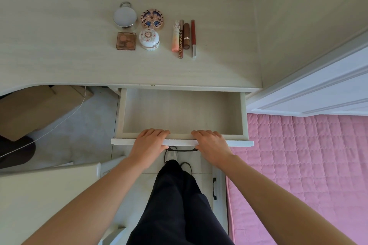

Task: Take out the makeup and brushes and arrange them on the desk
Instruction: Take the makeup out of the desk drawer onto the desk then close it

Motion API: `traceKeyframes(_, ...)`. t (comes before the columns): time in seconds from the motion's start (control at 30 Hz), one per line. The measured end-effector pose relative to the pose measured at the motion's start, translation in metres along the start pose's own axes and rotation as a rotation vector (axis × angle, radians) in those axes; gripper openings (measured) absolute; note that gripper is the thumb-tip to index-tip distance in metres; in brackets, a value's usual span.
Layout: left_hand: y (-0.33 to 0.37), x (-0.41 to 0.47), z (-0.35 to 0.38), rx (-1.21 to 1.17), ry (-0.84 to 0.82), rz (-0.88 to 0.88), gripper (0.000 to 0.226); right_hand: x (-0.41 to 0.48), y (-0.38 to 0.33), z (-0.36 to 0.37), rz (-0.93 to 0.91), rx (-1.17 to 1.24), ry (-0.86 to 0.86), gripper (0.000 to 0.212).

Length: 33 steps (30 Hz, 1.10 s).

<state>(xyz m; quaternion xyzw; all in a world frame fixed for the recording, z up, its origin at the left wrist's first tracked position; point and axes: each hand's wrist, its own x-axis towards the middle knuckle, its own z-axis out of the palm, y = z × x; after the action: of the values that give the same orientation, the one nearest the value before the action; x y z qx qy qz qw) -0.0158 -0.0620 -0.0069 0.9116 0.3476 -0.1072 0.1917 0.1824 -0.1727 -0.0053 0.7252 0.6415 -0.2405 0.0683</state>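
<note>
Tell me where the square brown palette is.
Head view: the palette lies on the desk, left of the white floral jar, in front of the round white compact.

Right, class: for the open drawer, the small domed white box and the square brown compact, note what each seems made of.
The drawer: likely laminated board, matte, with pale wood grain. The domed white box: probably glazed porcelain; glossy, painted flowers, gold-looking band. The square compact: seemingly clear plastic; brown powder shows through the lid.
</note>
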Motion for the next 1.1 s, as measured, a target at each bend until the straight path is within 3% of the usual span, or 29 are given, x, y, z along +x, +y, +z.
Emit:
traceKeyframes(0.63, -0.007, 0.052, -0.029, -0.102, 0.006, -0.075, 0.045, 0.043, 0.016, -0.029, 0.034, 0.012, 0.071, 0.047)
traceKeyframes(0.83, -0.003, 0.039, -0.038, -0.395, 0.103, -0.195, 0.033, 0.031, 0.007, -0.041, 0.086, 0.227, 0.158, 0.042)
traceKeyframes(0.97, 0.002, 0.016, -0.046, -0.709, 0.218, -0.264, 0.02, 0.0, 0.0, -0.049, 0.255, 0.477, 0.296, 0.025)
traceKeyframes(1.03, 0.005, 0.007, -0.048, -0.928, 0.272, -0.419, 0.011, -0.011, -0.004, -0.049, 0.426, 0.659, 0.314, 0.016)
traceKeyframes(1.1, 0.004, 0.002, -0.045, -1.208, 0.25, -0.702, 0.01, -0.014, -0.002, -0.045, 0.649, 0.831, 0.256, 0.021)
